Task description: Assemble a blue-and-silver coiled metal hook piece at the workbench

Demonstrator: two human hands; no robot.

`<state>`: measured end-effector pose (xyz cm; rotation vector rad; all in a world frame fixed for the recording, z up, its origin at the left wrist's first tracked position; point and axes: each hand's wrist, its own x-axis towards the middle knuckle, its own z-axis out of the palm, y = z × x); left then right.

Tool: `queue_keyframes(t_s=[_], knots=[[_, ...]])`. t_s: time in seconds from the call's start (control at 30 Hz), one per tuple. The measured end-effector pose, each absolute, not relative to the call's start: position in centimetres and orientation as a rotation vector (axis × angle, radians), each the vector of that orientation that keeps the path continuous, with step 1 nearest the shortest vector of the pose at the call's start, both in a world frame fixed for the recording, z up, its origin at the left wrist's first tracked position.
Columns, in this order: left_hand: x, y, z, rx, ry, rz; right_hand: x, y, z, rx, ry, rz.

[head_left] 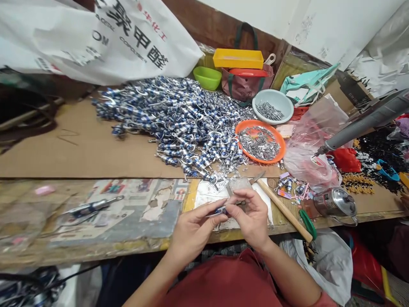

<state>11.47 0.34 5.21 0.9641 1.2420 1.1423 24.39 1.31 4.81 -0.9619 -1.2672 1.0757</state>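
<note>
While handling so small a part [220,210], best to work low over the bench [190,194], just nearer the body than the grey block [239,184]. In the head view, pinched between left hand [194,228] and right hand [251,217], mostly covered, with only a little blue and silver visible. Probably a matter of fine alignment: steady with the left, adjust in small turns with the right, and avoid squeezing hard enough to tilt or drop it. Mind the wooden handle [284,209], slanting away just right of the block and close to the right wrist.

As for the fingers: left thumb and forefinger nearly together, gripping from the left side. Right thumb and forefinger likewise nearly closed, gripping from the right, with the remaining fingers loosely curled. Impossible to tell of any second tiny piece under the right fingertips.
</note>
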Motion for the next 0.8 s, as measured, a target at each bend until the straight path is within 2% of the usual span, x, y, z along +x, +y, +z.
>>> queue_keyframes(t_s=[0.2,0.43,0.5,0.67,0.8], knots=[[11.5,0.2,5.4,0.960,1.242,1.163,24.4,0.9,4.6,-0.901,-1.099,1.205],[11.9,-0.3,4.8,0.919,1.144,1.283,24.6,0.4,4.4,-0.870,-1.204,1.118],[12.2,-0.3,4.8,0.787,1.052,1.343,24.9,0.4,4.4,-0.890,-1.340,0.986],[12.6,-0.3,5.2,0.450,0.923,1.275,26.1,0.9,4.5,-0.762,-1.881,0.353],[12.7,-0.3,5.7,0.352,0.953,1.293,26.9,1.4,5.0,-0.547,-2.088,0.093]])
